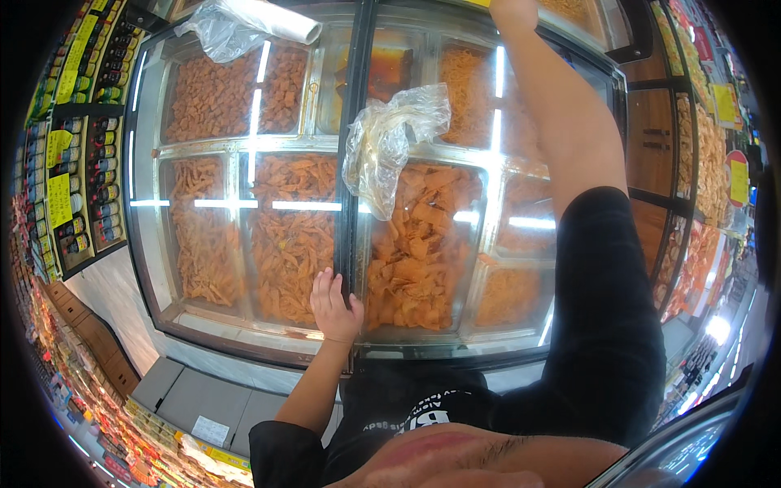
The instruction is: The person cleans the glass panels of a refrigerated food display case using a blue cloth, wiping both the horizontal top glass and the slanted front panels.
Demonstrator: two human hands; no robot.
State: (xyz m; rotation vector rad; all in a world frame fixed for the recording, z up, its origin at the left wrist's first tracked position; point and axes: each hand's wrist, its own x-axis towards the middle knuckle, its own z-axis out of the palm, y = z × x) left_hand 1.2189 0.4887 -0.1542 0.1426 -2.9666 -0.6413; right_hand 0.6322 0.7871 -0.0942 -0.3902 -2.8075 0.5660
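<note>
In front of me stands a glass-topped food display case with a dark metal frame (pixel 352 73). My left hand (pixel 334 311) lies flat on the left glass lid near the front, its thumb beside the dark middle bar, with nothing held. My right hand (pixel 515 13) reaches to the far edge at the top of the picture. It is partly cut off, and its fingers cannot be made out. A yellow strip shows beside it. On the glass lies a crumpled clear plastic bag (pixel 381 152) across the middle bar. Farther back is a roll of plastic bags (pixel 274 21), one bag loose.
Under the glass, trays hold reddish-brown diced food (pixel 210 97), strips (pixel 293 238), flat pieces (pixel 421 244) and shreds (pixel 509 296). Shelves of bottles (pixel 107 177) with yellow tags stand left. Wooden cabinets (pixel 650 143) are right; grey boxes (pixel 204 396) sit low left.
</note>
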